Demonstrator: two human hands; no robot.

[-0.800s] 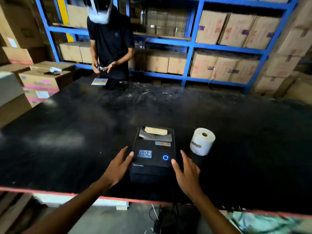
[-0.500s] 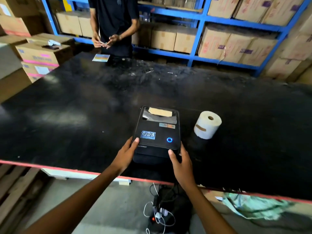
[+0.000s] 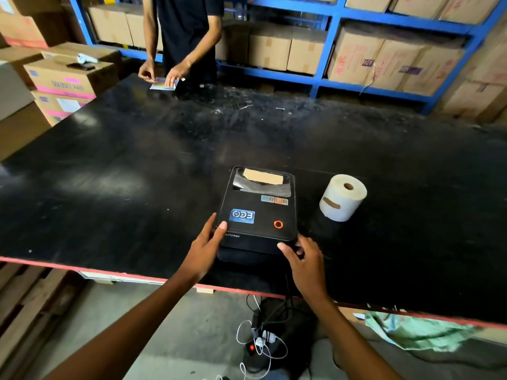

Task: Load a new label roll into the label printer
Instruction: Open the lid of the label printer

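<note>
Your left hand (image 3: 207,246) clamps the label printer (image 3: 259,229) at its near-left corner, thumb on the lid (image 3: 255,200) | "printer" reads on the front lip, ring light (image 3: 278,224) red | your right hand (image 3: 304,259) curls round the near-right corner, likely to free the lid | label roll (image 3: 343,197) stands on end just right of it on the table (image 3: 137,187), unloaded.

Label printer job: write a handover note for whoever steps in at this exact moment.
Left hand: grips the label printer at its front left corner, thumb on the lid.
Right hand: fingers curled at its front right corner.
Label roll: standing on the table right of the printer, untouched.
Done: nothing loaded; lid not yet swung open.
Left: open lid, seat roll, feed, close.
</note>
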